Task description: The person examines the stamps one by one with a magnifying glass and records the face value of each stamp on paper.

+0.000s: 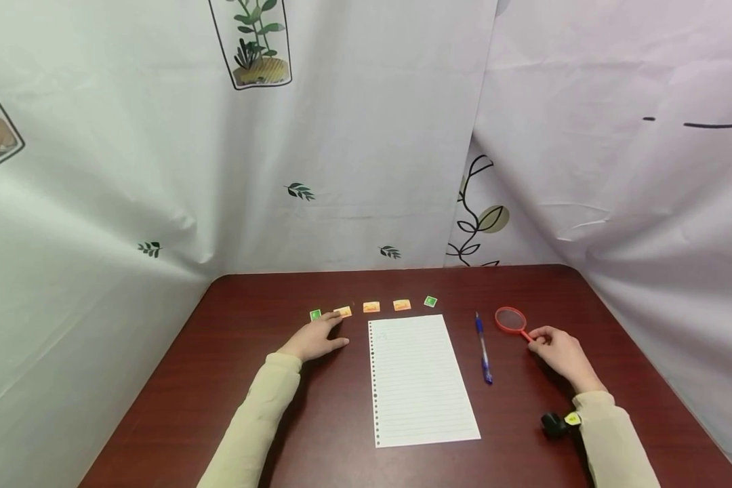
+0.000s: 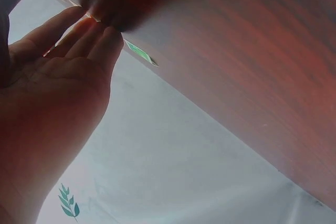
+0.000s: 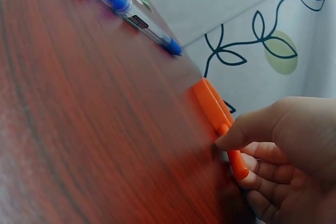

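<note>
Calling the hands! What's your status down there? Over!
Right hand: pinching red magnifying glass by its handle. Left hand: at leftmost orange card. Between hands: paper and pen. Over!

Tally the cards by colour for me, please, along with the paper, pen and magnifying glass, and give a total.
Small green cards: 2
Small orange cards: 3
Lined paper sheet: 1
Blue pen: 1
Red magnifying glass: 1
Total: 8

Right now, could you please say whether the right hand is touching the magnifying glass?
Touching: the right wrist view shows the right hand pinching the magnifying glass by its handle.
</note>
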A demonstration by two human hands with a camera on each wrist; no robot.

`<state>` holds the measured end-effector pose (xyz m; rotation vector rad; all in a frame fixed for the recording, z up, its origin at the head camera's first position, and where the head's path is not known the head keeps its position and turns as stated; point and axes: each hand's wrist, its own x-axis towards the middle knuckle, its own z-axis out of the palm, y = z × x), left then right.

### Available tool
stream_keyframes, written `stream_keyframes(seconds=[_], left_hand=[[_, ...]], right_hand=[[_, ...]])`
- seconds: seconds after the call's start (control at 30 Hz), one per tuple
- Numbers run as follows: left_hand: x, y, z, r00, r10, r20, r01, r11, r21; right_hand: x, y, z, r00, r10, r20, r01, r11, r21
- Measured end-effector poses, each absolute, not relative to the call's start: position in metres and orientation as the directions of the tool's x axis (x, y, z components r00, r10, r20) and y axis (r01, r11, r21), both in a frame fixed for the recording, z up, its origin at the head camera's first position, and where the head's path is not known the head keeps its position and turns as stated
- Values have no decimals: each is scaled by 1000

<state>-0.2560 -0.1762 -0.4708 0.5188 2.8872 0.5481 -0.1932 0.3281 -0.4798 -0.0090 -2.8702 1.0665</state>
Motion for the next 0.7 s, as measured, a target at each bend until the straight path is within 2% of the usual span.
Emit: stream_keyframes(seconds=[0.7], left_hand=[[-257,-177,-471,-926,366,-94,303,867,397]], right_hand=[[-194,331,-477,-998,18,54,-20,778,-628]])
